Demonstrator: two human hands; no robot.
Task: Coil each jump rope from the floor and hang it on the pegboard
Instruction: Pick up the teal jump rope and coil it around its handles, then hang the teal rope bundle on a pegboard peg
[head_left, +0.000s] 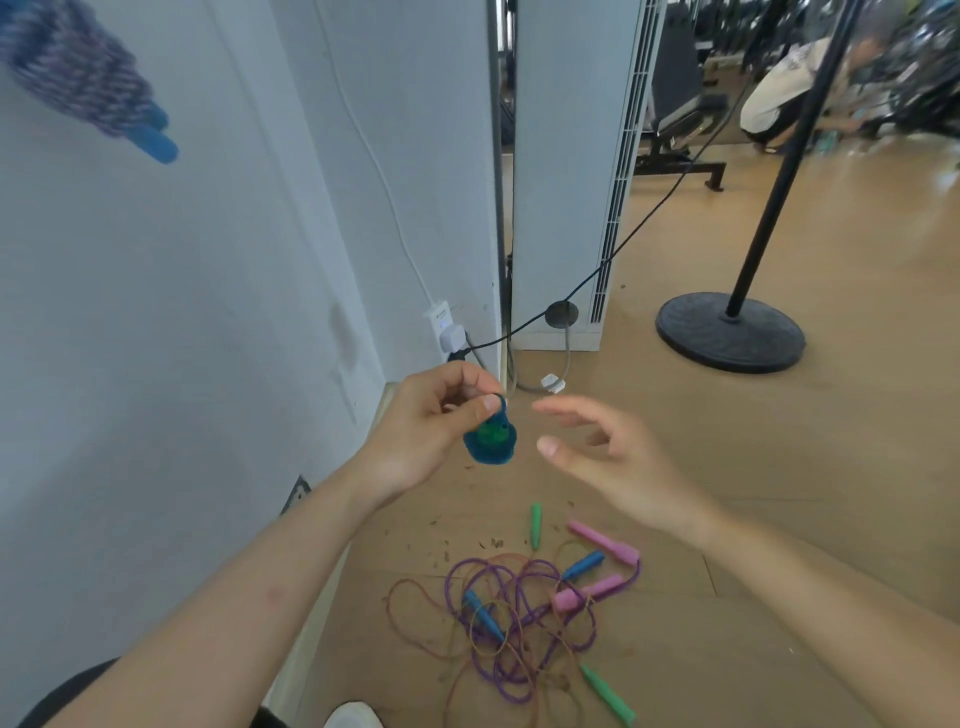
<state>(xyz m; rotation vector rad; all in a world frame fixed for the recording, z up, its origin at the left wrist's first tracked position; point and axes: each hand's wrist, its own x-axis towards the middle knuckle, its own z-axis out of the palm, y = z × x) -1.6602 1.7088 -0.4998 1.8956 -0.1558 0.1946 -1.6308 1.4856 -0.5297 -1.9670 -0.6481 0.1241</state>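
Ropes (519, 613) tangled on near floor. Left hand (431, 421) pinches blue-green piece (491, 439), kind unclear; right hand (613, 462) slack, empty. Step: between ropes, likely. Next: free one rope from tangle.

Left hand (436, 426) pinching a small blue-green object (491, 441), right hand (608, 457) open beside it, tangled jump ropes (519, 613) on floor (779, 467) below

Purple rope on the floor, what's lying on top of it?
A blue handle and a pink handle lie across the purple rope, with thin brown rope tangled through. The stretches beneath the handles are hidden.
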